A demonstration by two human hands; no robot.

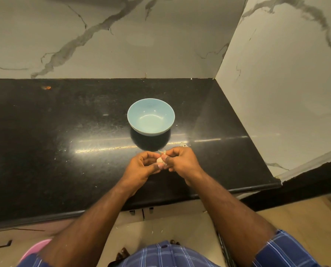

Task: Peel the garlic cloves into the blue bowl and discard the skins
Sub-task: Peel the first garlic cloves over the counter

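A light blue bowl (150,116) stands on the black countertop (64,141), with nothing inside it. Just in front of the bowl, both hands meet over the counter. My left hand (141,166) holds a small pale garlic piece (160,160) between thumb and fingers. My right hand (182,160) pinches the top of the same garlic, where a thin wisp of papery skin (162,151) sticks up. Most of the garlic is hidden by the fingers.
A small scrap of skin (183,145) lies on the counter right of the hands. Marble walls close the back and right side. An orange speck (46,87) sits far left at the back. Cabinet fronts and floor lie below the counter's front edge.
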